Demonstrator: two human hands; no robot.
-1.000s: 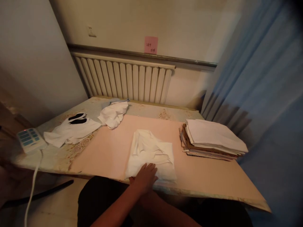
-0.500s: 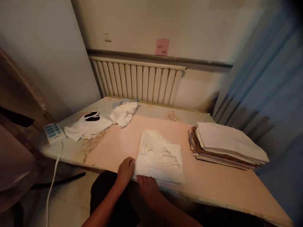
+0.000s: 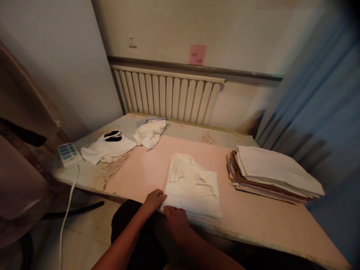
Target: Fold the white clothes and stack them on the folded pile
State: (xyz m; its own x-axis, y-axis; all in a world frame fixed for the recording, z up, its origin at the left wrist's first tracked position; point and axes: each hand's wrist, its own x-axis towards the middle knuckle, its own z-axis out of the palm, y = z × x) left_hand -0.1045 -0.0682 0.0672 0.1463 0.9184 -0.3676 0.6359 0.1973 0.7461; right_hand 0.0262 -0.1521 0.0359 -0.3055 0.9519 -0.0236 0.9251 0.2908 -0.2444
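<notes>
A folded white garment (image 3: 194,187) lies in front of me, with layers showing along its front edge. One strip of it sticks out toward the back at its left side, and shallow wrinkles cross its top. My left hand (image 3: 154,199) is closed at the garment's near left corner, thumb and fingers on its left edge. Just right of it, my right hand (image 3: 176,221) has its fingers curled over the front edge near the same corner. The fingertips of both hands are partly hidden by the cloth.
A stack of folded cloths (image 3: 275,172) sits on the right of the pink-covered table (image 3: 253,221). At the left lie crumpled white cloths (image 3: 150,133), a white piece with black patches (image 3: 109,148) and a power strip (image 3: 68,153) with a cable. A radiator (image 3: 168,93) stands behind.
The whole view has shifted slightly, so things sit a little further right. Both hands remain at the garment's near left corner, and its folded shape looks much the same.
</notes>
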